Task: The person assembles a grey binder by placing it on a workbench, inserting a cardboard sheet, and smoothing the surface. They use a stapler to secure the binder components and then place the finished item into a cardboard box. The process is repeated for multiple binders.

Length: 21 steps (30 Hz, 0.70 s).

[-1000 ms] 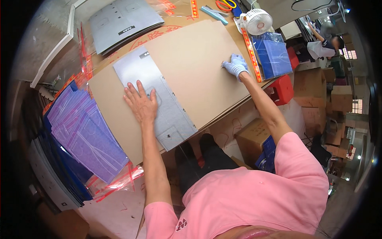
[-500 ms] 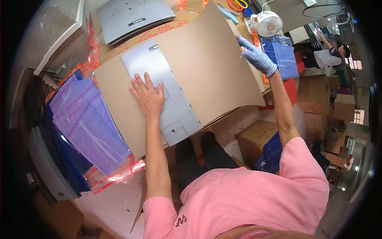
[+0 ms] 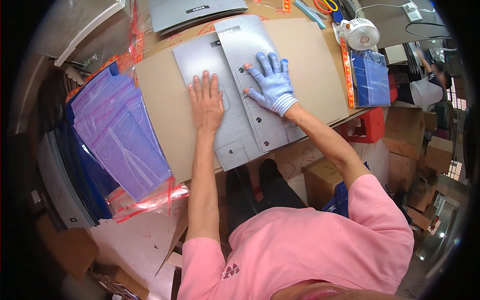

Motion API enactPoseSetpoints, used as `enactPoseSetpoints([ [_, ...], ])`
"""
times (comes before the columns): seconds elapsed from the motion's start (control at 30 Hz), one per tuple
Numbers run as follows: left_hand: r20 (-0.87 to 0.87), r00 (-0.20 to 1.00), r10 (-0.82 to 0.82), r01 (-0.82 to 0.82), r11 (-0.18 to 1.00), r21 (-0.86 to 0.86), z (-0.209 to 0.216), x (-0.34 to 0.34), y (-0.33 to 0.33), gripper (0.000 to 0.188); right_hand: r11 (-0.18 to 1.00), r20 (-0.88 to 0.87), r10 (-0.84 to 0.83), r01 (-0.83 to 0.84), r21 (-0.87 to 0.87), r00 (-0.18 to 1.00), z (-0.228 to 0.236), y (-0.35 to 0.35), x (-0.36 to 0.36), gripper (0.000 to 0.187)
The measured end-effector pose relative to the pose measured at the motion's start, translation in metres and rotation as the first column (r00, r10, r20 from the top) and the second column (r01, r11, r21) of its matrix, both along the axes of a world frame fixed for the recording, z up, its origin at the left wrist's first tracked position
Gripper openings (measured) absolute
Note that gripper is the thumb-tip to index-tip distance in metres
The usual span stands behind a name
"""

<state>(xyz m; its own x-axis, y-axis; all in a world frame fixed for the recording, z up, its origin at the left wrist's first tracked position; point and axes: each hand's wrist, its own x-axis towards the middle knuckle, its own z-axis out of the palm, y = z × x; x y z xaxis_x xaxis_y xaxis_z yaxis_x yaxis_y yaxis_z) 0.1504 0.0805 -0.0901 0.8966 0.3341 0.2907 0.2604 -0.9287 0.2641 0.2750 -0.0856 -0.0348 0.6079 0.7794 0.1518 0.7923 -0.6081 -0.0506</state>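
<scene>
A grey printed sheet (image 3: 199, 56), with drawn pockets and seams, lies on large brown card sheets (image 3: 170, 120). Over its right part lies a grey panel (image 3: 245, 42) with a row of dark printed buttons along its left edge. My bare left hand (image 3: 206, 102) rests flat on the grey sheet, fingers stretched upward. On the button panel my right hand (image 3: 272, 85) lies with fingers spread; it wears a blue striped glove that leaves the thumb and index tips bare. Neither hand grips anything. The surfaces under both palms are hidden.
Left stand purple printed sheets (image 3: 125, 140) fanned in a pile. Grey folded sheets (image 3: 197, 12) lie at the back. At the right are a small white fan (image 3: 362, 35), blue packs (image 3: 370, 77), scissors (image 3: 325, 5) and a red stool (image 3: 367, 125). Another person (image 3: 427, 87) works farther right.
My right hand has come left from the raised, curled brown sheet's edge onto the grey button panel. The brown sheet now lies flat, and the button panel shows. My left hand remains on the grey sheet.
</scene>
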Motion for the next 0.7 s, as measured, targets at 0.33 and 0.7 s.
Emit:
enactPoseSetpoints([
  [0.33,-0.132,0.949,-0.287,0.291,0.957,0.016,0.014,-0.004,-0.003,0.045,1.0,0.062,0.001,-0.002,0.015,0.998,-0.024,0.004,-0.001,0.053],
  [0.7,-0.149,0.938,-0.314,0.32,0.947,0.018,0.017,-0.002,-0.002,0.042,0.988,0.012,-0.153,0.153,-0.017,0.988,-0.033,0.018,0.051,0.061],
])
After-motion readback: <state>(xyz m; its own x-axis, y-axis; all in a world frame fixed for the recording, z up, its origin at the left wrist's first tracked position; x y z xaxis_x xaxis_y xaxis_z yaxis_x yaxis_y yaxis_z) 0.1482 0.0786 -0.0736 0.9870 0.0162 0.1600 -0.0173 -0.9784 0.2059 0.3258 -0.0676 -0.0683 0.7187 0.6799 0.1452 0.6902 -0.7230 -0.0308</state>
